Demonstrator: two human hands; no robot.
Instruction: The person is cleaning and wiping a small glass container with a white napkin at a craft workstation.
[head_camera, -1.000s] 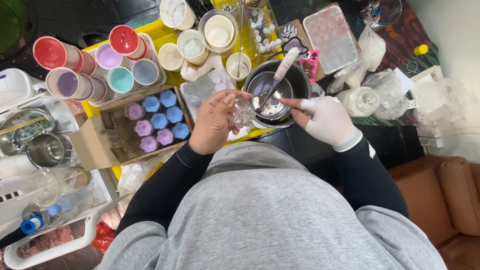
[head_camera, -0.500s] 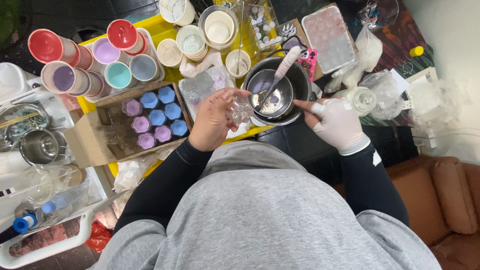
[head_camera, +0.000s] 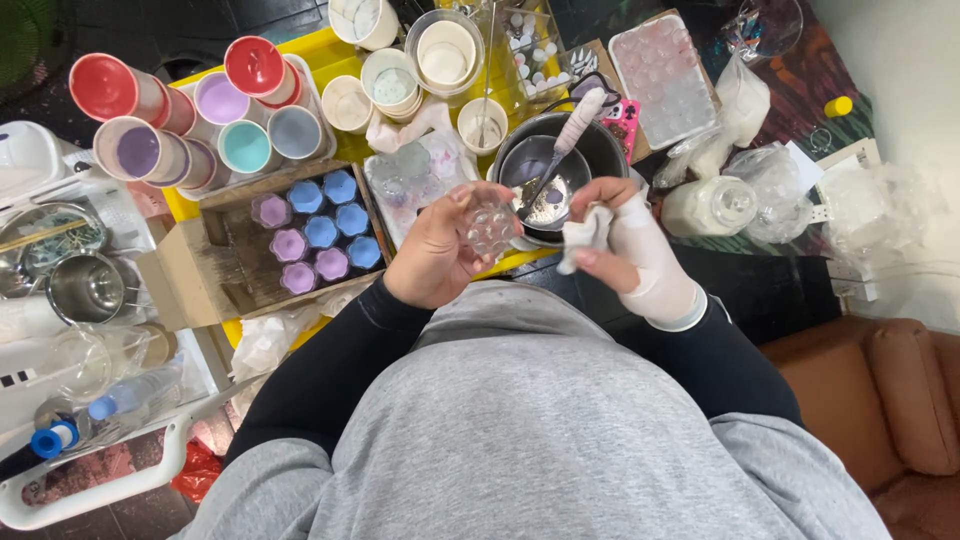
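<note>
Wiping looks part-done: the left hand (head_camera: 440, 255) curls round a small clear faceted mould (head_camera: 491, 226) at the yellow table's (head_camera: 305, 48) near edge, the gloved right hand (head_camera: 632, 245) pinching a white tissue (head_camera: 583, 234) beside it (purple and blue filled moulds (head_camera: 318, 232) sit in their box).

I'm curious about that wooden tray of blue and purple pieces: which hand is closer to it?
Left. The left hand, holding a clear mould, sits just beside the wooden tray; the gloved right hand is farther off, by the metal bowl.
</note>
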